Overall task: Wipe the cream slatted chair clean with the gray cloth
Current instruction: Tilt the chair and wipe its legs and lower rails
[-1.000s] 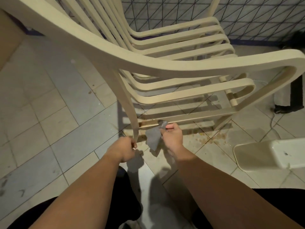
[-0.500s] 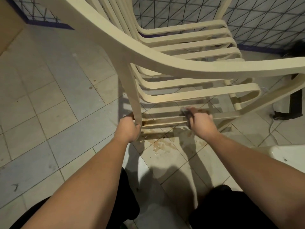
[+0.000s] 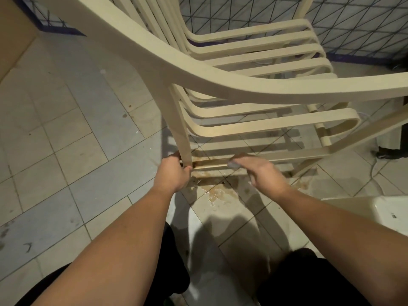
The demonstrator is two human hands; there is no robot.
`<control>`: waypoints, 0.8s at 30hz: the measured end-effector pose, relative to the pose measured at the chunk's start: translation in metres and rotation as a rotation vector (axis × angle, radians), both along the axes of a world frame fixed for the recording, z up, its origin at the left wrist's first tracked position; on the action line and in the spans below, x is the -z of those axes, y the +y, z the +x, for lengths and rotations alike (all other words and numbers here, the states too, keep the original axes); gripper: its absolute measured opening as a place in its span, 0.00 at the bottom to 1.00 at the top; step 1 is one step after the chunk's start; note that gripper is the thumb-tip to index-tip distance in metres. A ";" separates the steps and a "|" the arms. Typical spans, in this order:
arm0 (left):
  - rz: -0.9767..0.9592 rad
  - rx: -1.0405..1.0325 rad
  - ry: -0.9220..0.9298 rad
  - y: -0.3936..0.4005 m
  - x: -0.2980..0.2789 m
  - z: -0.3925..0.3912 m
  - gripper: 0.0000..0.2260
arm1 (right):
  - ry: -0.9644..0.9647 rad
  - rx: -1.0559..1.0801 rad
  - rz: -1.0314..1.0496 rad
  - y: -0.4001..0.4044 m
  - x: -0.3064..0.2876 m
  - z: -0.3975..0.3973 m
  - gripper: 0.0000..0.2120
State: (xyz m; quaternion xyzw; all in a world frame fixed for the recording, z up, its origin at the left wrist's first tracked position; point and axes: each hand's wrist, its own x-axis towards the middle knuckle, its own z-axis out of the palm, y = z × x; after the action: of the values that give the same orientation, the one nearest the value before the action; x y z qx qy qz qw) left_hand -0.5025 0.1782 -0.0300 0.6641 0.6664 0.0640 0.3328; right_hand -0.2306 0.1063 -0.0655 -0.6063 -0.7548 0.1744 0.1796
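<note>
The gray cloth point(image 3: 234, 164) is pressed under our right hand point(image 3: 262, 173) onto the chair's low crossbar point(image 3: 212, 162), having slid back left toward the leg point(image 3: 182, 138) our left hand point(image 3: 173, 173) still grips. Brown grime remains there; dirty water point(image 3: 218, 193) pools on the floor tiles point(image 3: 88, 168), so we judge this rail unfinished.

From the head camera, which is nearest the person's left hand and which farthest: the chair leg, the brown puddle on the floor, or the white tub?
1. Chair leg: gripped by the left hand.
2. Brown puddle: on the tiles, just right of it.
3. White tub: far right edge.
</note>
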 end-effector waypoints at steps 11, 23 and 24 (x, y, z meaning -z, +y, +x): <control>0.016 0.037 0.056 -0.001 -0.001 -0.001 0.12 | -0.063 -0.071 -0.132 0.035 0.028 -0.059 0.30; 0.004 0.074 0.031 0.001 -0.005 -0.004 0.15 | -0.008 -0.002 -0.215 0.054 0.008 -0.060 0.23; -0.005 0.066 0.033 0.000 -0.004 -0.004 0.15 | -0.001 -0.022 -0.249 0.054 0.009 -0.071 0.22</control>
State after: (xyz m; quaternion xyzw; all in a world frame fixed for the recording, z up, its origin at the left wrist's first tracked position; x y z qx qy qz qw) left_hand -0.5063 0.1777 -0.0259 0.6858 0.6497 0.0406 0.3253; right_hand -0.3020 0.1603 -0.0746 -0.6155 -0.7341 0.2685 0.1008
